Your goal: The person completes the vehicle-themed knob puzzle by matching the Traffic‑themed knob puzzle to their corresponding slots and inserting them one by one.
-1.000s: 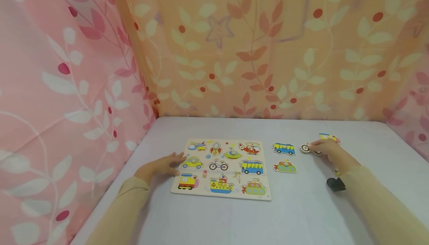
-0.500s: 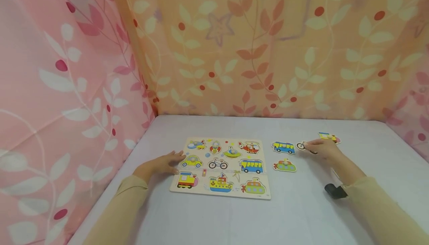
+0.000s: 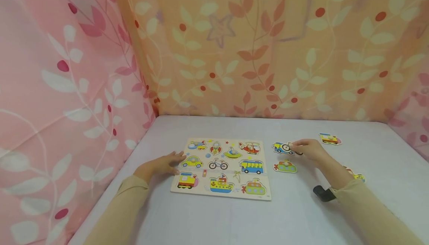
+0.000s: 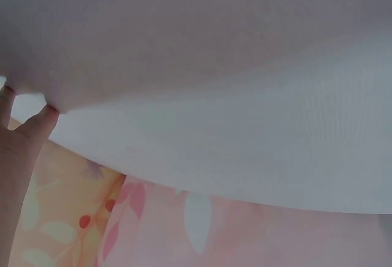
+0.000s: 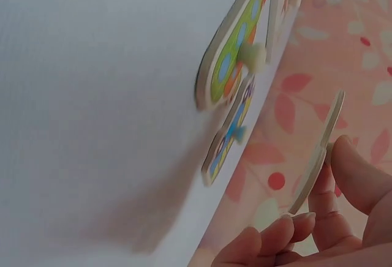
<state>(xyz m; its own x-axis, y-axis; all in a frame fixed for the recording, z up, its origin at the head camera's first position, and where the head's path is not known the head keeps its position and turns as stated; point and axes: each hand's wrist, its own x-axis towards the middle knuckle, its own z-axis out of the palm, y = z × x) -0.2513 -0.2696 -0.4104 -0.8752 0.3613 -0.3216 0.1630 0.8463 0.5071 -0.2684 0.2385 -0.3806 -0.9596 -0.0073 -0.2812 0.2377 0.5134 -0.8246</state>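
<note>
My right hand (image 3: 310, 149) pinches a wooden bicycle puzzle piece (image 5: 317, 157) by its knob. In the head view it hovers over the blue bus piece (image 3: 279, 148), partly covering it. Below the bus lies the green submarine piece (image 3: 285, 166), knob up. My left hand (image 3: 161, 166) rests with spread fingers at the left edge of the wooden puzzle board (image 3: 221, 196), beside the yellow car (image 3: 192, 162). The board's bicycle spot (image 3: 218, 165) shows a printed bicycle with no knob. In the left wrist view the fingertips (image 4: 50, 109) touch down at the far left.
A train piece (image 3: 330, 139) lies at the back right of the white table (image 3: 214, 222). Another colourful piece (image 3: 358, 177) is partly hidden by the right forearm. A black wrist camera (image 3: 323, 193) sits under the right wrist. Patterned curtains (image 3: 201, 51) stand behind and left.
My right hand has lifted the bicycle piece and carried it left, from near the train piece to over the bus piece. The left hand has stayed at the board's edge.
</note>
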